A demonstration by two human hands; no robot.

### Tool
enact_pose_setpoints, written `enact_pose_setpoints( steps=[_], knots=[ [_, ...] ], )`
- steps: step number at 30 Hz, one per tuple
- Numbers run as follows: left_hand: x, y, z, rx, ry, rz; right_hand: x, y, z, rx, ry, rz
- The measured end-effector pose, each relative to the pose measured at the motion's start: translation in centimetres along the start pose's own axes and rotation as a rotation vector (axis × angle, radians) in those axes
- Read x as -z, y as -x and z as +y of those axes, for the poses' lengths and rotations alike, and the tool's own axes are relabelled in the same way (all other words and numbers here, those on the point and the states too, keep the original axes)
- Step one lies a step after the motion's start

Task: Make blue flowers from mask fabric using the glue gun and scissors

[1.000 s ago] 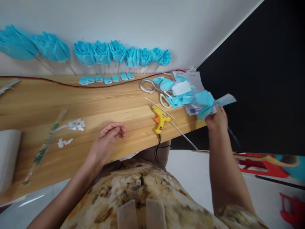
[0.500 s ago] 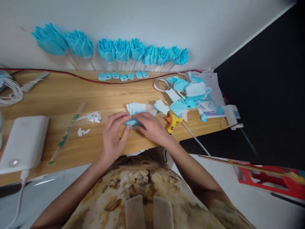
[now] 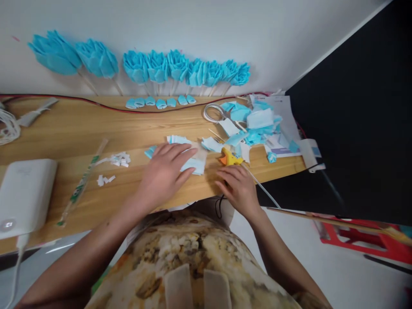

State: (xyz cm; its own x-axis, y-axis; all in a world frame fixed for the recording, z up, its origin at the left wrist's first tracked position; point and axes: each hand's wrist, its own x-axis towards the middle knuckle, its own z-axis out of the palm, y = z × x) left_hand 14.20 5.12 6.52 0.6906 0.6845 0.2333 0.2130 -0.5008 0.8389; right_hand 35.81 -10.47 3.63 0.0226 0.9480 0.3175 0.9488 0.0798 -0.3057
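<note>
My left hand (image 3: 167, 174) lies over light-blue and white fabric strips (image 3: 198, 163), its fingers stretched out and spread, palm down. A small blue piece (image 3: 150, 151) pokes out on the left side of its knuckles. My right hand (image 3: 240, 186) is at the yellow glue gun (image 3: 231, 158), fingers curled where the handle is; the hand hides the handle. The gun has an orange trigger and lies just in front of a heap of blue and white fabric scraps (image 3: 262, 120).
Several blue fabric flowers (image 3: 157, 68) on sticks lean along the wall, above a row of small blue rolled pieces (image 3: 161, 104). Scissors (image 3: 215, 113) lie by the scraps. Leftward are white paper bits (image 3: 120, 159), a plastic sleeve (image 3: 80, 186) and a white power bank (image 3: 28, 193).
My hands have parted. The right hand has left the blue piece and moved right to the glue gun; the left now spreads over the strips. The view has shifted slightly.
</note>
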Motion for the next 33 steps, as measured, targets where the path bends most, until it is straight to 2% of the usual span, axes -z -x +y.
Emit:
enact_pose_setpoints(
  steps=[2, 4, 8, 11, 14, 17, 20, 21, 23, 25, 27, 29, 31, 33],
  knots=[
    [-2.0, -3.2, 1.1, -0.054, -0.020, -0.108, -0.4, 0.8, 0.6, -0.020, 0.026, -0.005],
    [-4.8, -6.5, 1.5, -0.084, -0.081, -0.183, -0.9, 1.1, 0.7, -0.040, 0.044, -0.003],
    [-10.0, -11.5, 0.9, -0.087, -0.180, -0.130, -1.6, 0.9, 0.2, -0.071, 0.067, 0.042],
    [-11.1, -13.5, 0.3, -0.058, -0.158, -0.106, -2.0, 0.9, 0.4, -0.097, 0.074, 0.095],
    [-9.7, -14.0, -0.1, 0.003, -0.070, 0.015, -2.2, 1.4, 1.1, -0.166, 0.071, 0.146],
    [-6.5, -12.8, -0.1, 0.090, 0.088, 0.148, -2.0, 2.1, 2.1, -0.227, 0.076, 0.180],
    [-2.4, -9.6, 0.0, 0.159, 0.114, 0.280, -0.8, 2.6, 3.3, -0.215, 0.064, 0.169],
    [-1.1, -8.2, -0.1, 0.210, 0.106, 0.286, -0.2, 2.6, 3.8, -0.200, 0.054, 0.165],
    [1.2, -5.3, -0.4, 0.251, 0.020, 0.305, 1.4, 1.9, 5.1, -0.183, 0.046, 0.171],
    [2.7, -2.6, -1.1, 0.232, -0.220, 0.355, 3.1, 0.3, 6.5, -0.203, 0.076, 0.167],
    [3.1, -0.3, -2.1, 0.179, -0.447, 0.237, 4.3, -2.2, 7.9, -0.233, 0.148, 0.114],
    [2.6, 1.3, -3.0, 0.015, -0.561, 0.068, 4.7, -5.2, 9.2, -0.223, 0.209, 0.034],
    [1.5, 2.3, -3.9, -0.133, -0.598, -0.101, 4.1, -8.1, 10.4, -0.156, 0.232, -0.047],
    [0.5, 3.0, -4.4, -0.195, -0.613, -0.181, 3.2, -10.5, 11.5, -0.102, 0.210, -0.091]
  ],
)
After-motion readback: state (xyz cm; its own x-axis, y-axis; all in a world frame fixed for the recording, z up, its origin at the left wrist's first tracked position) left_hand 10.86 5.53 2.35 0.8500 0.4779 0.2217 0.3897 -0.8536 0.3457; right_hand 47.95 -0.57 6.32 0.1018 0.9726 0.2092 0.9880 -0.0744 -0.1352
